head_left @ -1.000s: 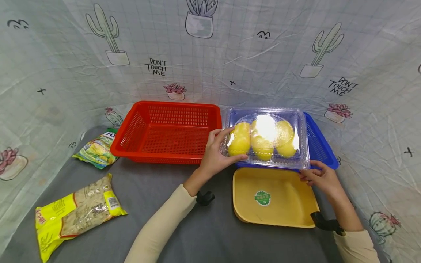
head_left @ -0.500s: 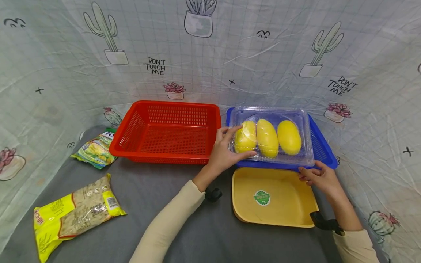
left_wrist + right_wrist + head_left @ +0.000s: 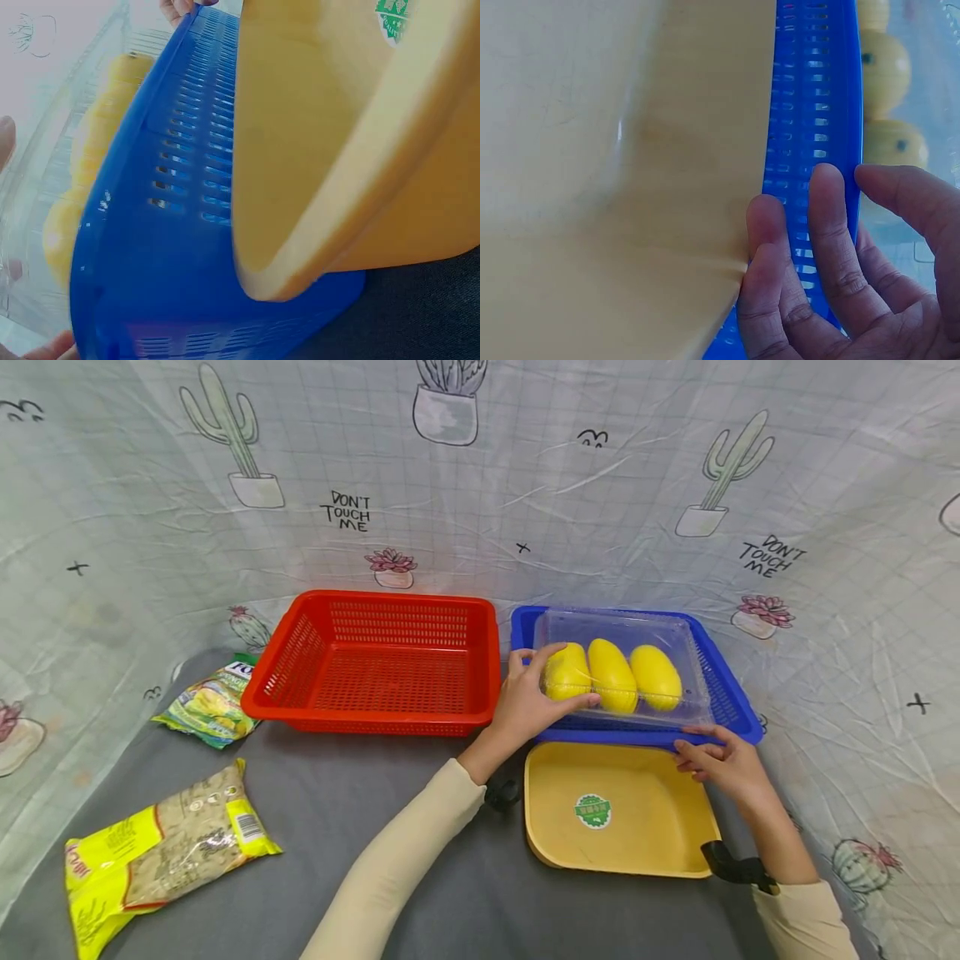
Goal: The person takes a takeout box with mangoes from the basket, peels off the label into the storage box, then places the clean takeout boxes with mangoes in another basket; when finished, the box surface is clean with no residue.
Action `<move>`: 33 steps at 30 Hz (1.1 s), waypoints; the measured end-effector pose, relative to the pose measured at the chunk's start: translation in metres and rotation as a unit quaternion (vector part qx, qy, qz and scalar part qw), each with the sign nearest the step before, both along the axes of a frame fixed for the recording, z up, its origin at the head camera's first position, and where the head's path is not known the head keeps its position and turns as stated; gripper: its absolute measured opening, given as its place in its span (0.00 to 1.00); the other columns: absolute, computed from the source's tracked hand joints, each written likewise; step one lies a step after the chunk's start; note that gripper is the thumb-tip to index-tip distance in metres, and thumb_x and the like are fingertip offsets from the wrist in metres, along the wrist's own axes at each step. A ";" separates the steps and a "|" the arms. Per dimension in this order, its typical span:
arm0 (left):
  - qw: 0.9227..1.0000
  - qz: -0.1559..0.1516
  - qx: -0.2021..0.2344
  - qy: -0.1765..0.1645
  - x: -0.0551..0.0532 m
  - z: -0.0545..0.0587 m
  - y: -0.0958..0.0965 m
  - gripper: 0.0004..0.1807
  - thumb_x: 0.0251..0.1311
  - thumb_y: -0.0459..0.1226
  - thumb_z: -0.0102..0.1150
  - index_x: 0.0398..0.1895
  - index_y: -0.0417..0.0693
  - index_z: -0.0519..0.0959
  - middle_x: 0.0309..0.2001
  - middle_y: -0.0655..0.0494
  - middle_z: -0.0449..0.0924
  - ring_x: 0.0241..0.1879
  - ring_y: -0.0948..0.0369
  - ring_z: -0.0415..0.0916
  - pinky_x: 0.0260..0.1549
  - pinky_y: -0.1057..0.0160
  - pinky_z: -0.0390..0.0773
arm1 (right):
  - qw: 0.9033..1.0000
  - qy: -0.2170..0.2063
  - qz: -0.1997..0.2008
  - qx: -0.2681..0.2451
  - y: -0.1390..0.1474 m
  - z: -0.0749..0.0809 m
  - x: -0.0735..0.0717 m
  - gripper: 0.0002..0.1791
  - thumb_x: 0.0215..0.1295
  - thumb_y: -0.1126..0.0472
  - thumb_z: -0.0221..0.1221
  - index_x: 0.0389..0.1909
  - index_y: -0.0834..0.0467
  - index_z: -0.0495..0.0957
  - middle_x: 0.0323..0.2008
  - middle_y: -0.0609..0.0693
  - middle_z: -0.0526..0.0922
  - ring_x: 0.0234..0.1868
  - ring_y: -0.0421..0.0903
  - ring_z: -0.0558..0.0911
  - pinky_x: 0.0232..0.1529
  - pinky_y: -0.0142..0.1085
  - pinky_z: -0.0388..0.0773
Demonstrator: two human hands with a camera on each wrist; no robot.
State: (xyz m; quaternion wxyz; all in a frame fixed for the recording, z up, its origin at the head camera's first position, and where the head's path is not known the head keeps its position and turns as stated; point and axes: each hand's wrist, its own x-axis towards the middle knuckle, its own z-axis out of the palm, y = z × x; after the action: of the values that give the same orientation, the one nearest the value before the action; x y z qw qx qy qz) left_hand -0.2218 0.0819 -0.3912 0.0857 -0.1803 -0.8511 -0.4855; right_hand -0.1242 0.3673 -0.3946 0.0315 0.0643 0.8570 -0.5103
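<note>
A clear plastic box (image 3: pixel 686 706) with three yellow mangoes (image 3: pixel 655 678) in it lies tilted in the blue basket (image 3: pixel 731 689), within its rim. My left hand (image 3: pixel 528 697) grips the box by its left end, thumb at the front and fingers behind. At the basket's front right corner, my right hand (image 3: pixel 723 764) pinches the rim (image 3: pixel 855 112), with fingertips on both sides of it. The other fingers of that hand lie close against the edge of the yellow tub (image 3: pixel 697 112). In the left wrist view the mangoes (image 3: pixel 94 150) show past the basket wall.
A red basket (image 3: pixel 397 723) stands left of the blue one. The yellow tub (image 3: pixel 637 847) sits right in front of the blue basket. On the left lie a yellow-ended bag (image 3: pixel 176 852) and a green packet (image 3: pixel 213 702). A printed curtain (image 3: pixel 525 485) hangs behind.
The box with the mangoes has moved right and down into the blue basket, its front edge lowering. My left hand moved right with it. The right hand stays at the basket's corner.
</note>
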 end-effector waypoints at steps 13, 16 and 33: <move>0.994 0.039 -0.082 -0.056 -0.011 0.006 0.018 0.52 0.43 0.71 0.63 0.72 0.64 0.61 0.61 0.42 0.60 0.45 0.48 0.76 0.41 0.54 0.81 | 1.000 -0.004 -0.006 0.018 -0.001 0.005 -0.001 0.31 0.70 0.51 0.57 0.63 0.70 0.64 0.29 0.44 0.87 0.32 0.40 0.86 0.33 0.32 0.82; 0.993 0.040 -0.085 -0.069 -0.012 0.008 0.022 0.53 0.44 0.71 0.62 0.74 0.62 0.59 0.62 0.41 0.60 0.46 0.47 0.77 0.43 0.52 0.82 | 1.000 -0.002 -0.006 0.021 -0.001 0.005 -0.002 0.31 0.70 0.51 0.57 0.63 0.69 0.64 0.29 0.43 0.87 0.31 0.39 0.85 0.33 0.32 0.82; 0.986 0.004 -0.115 -0.122 -0.007 -0.001 0.045 0.51 0.50 0.65 0.64 0.75 0.60 0.57 0.67 0.37 0.55 0.58 0.43 0.70 0.48 0.47 0.80 | 1.000 -0.014 -0.006 0.024 -0.001 0.003 0.000 0.30 0.72 0.52 0.56 0.64 0.70 0.63 0.30 0.46 0.87 0.32 0.39 0.86 0.34 0.32 0.82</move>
State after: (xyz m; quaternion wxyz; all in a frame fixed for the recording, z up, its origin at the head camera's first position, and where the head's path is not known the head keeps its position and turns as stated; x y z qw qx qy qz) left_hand -0.2292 0.1266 -0.3918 -0.0383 -0.1246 -0.9059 -0.4028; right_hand -0.1239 0.3659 -0.3912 0.0390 0.0769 0.8680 -0.4891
